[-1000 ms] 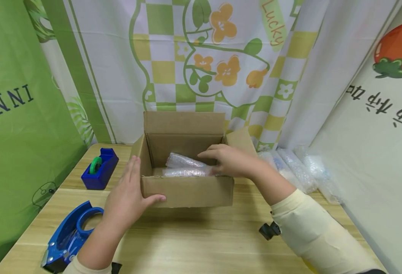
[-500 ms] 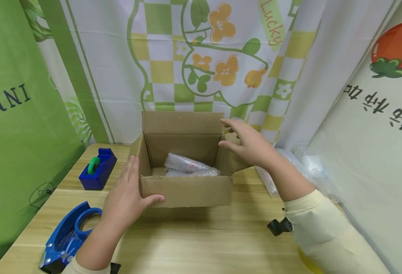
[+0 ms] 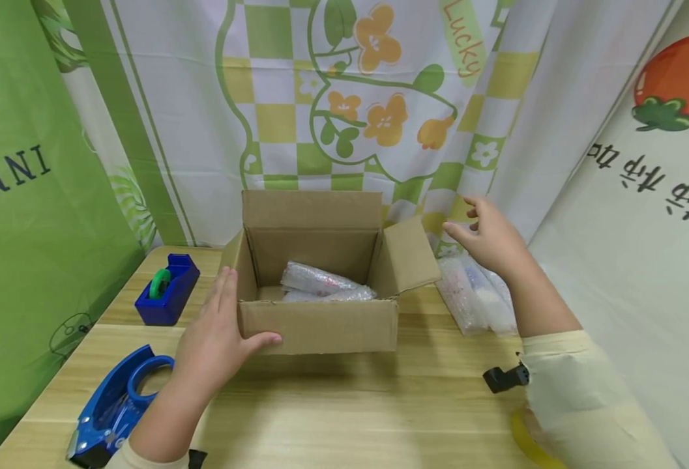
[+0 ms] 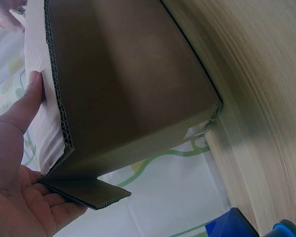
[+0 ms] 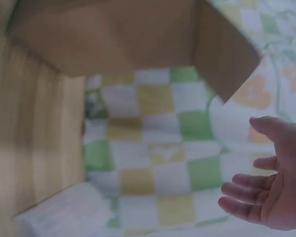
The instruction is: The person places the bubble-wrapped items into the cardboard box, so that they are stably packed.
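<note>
An open cardboard box (image 3: 317,327) stands on the table with its flaps spread. Two bubble-wrapped packages (image 3: 323,280) lie inside, the lower one partly hidden by the front flap. My left hand (image 3: 212,332) holds the box's front left corner, thumb on the front flap. In the left wrist view its fingers (image 4: 64,210) lie beneath the side flap (image 4: 91,191). My right hand (image 3: 491,238) is in the air right of the box, holding nothing, fingers spread and loosely bent. More bubble-wrapped packages (image 3: 467,296) lie below it, partly covered by the forearm.
A blue tape dispenser (image 3: 168,293) with green tape stands left of the box. Nearer, a blue hand-held tape gun (image 3: 115,404) lies partly behind the left forearm. A yellow tape roll (image 3: 532,443) sits under the right sleeve. Curtains hang along the table's back edge.
My right hand has come out of the box, passed over the right flap and moved right towards the packages. My left hand has stayed on the corner.
</note>
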A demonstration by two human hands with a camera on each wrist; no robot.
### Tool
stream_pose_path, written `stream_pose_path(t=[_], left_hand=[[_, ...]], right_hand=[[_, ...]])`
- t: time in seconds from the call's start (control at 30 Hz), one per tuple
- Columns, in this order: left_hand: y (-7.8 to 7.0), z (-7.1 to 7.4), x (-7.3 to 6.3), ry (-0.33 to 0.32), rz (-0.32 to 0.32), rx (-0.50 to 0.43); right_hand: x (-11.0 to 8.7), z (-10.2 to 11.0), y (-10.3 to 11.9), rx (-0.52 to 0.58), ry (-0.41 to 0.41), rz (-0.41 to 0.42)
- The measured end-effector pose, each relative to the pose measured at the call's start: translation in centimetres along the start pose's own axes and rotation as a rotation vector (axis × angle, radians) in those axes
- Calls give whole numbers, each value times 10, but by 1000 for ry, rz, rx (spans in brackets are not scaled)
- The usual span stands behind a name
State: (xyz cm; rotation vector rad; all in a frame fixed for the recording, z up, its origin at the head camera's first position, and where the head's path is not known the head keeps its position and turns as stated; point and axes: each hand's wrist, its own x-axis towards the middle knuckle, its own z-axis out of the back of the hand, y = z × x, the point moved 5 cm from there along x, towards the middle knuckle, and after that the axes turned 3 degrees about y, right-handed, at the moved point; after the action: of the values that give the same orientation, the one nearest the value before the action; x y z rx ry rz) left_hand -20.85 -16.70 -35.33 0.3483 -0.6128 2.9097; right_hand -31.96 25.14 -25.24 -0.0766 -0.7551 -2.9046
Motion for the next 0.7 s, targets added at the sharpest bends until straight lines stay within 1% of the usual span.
stream_pose_path(t=[0.13, 0.2, 0.4, 0.6, 0.7], left_hand=[[1, 0, 0, -2, 1, 3], [1, 0, 1, -1, 0, 5], [1, -1, 2, -1, 3, 7], [1, -2, 1, 11, 11, 9], [1, -2, 1, 15, 14, 8]], right_hand=[[5, -17, -31, -57, 72, -73], [7, -27, -45, -68, 109, -104], [13, -59, -81, -133, 187, -157], [13, -90, -107, -243, 318, -223], [11, -101, -115, -263, 352, -247]])
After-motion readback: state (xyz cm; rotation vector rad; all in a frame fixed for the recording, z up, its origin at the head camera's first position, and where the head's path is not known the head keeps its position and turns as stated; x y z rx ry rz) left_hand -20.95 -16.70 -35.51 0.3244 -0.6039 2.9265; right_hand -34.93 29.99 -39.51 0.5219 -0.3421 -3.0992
